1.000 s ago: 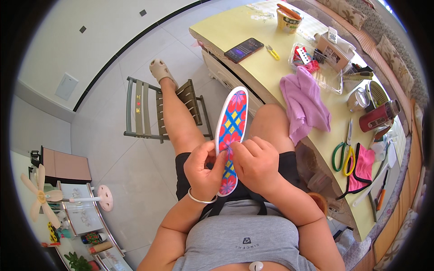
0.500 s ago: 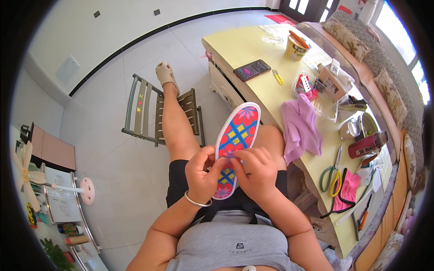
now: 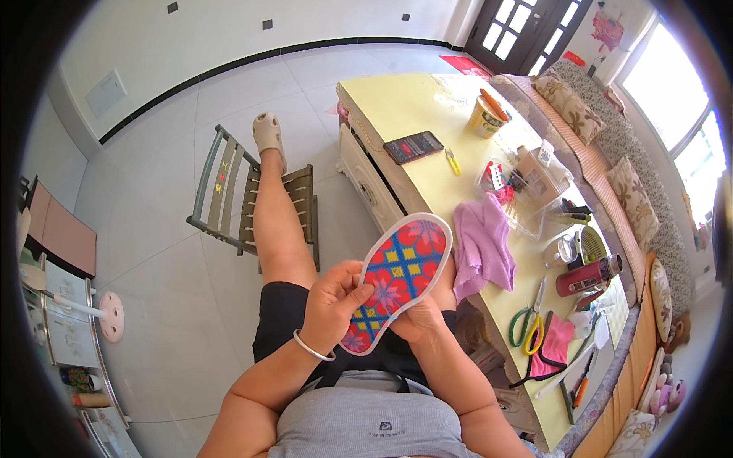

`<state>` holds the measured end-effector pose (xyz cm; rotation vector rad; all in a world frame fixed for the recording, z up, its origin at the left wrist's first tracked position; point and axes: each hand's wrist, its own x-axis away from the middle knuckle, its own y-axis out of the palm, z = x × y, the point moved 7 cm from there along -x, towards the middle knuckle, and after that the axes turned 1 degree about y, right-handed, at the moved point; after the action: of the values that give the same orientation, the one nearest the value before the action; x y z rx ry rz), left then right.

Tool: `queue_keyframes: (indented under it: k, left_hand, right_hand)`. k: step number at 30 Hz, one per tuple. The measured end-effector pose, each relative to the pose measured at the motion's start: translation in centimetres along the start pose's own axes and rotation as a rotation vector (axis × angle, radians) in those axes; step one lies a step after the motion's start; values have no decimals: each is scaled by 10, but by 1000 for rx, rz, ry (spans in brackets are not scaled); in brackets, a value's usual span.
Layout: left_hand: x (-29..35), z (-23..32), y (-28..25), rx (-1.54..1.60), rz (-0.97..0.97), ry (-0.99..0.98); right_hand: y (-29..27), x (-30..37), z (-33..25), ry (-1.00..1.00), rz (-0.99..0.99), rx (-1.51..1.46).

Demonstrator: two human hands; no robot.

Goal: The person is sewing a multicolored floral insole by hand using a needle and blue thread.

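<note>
An embroidered insole [image 3: 403,267] with a white border, patterned in red, blue and yellow, is held tilted above my lap. My left hand [image 3: 336,299] grips its left edge, the thumb lying on the patterned face and the fingers behind. My right hand [image 3: 421,320] is under the lower right edge, its fingers mostly hidden behind the insole, so its grip shows only in part. A silver bangle [image 3: 313,347] circles my left wrist. Whether a needle or thread is in either hand is too small to tell.
To the right, a yellow-topped table [image 3: 405,99] bears a phone [image 3: 413,146], yellow thread snips [image 3: 453,161], a lilac cloth [image 3: 484,244], scissors [image 3: 536,320], a red bottle [image 3: 588,276] and a paper tub [image 3: 489,116]. My leg rests over a folding chair [image 3: 252,198]. A patterned sofa [image 3: 611,145] runs behind.
My right hand has left the insole's front face and gone behind its lower right edge. The insole has tilted to the right, and the whole view has shifted.
</note>
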<state>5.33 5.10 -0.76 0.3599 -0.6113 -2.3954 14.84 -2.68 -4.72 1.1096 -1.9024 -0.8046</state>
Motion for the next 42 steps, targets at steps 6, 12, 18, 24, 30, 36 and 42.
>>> queue_keyframes:
  k: [6,12,18,24,30,36,42]
  left_hand:
    - [3,5,13,48,-56,8]
    - [-3,13,-16,-84,95,52]
    - [-14,37,-39,66,246,156]
    - [-11,0,-15,362,96,-142]
    - [0,-23,18,855,-195,-433]
    - [5,-26,24,998,-188,-524]
    - [7,-33,19,927,-92,-518]
  right_hand:
    - [-9,-7,-17,-98,-187,-235]
    - [-35,-5,-79,-137,-200,-617]
    - [-163,94,-238,-852,224,-138]
    - [-70,86,-183,-1046,431,290]
    - [57,55,-74,-847,181,1101]
    - [81,44,-47,-905,14,1221]
    - [88,49,-52,-1050,27,1370]
